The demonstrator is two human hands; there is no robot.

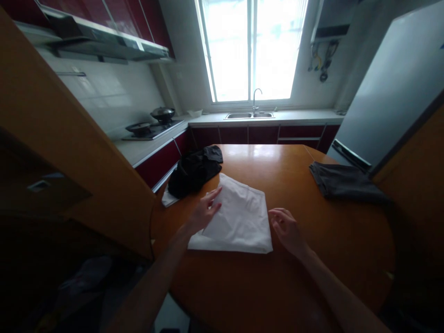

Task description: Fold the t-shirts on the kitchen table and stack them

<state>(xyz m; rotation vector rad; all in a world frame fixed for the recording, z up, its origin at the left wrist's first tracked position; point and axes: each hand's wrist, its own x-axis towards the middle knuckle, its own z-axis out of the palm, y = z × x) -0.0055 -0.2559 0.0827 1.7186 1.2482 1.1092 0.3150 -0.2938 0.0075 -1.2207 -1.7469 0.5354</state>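
A folded white cloth lies on the wooden table in front of me, its lower left part spreading out under the top layer. My left hand is at the cloth's left edge, fingers apart and reaching over it, holding nothing. Just beyond the right edge of the cloth is my right hand, with its fingers loosely curled and apart and nothing between them. A heap of black clothing rests at the table's back left. On the right side of the table sits a folded dark grey garment.
Behind the table runs a counter with a sink and a faucet under a window. Two pans, one of them a lidded wok, stand on the stove at the left. A tall fridge is on the right.
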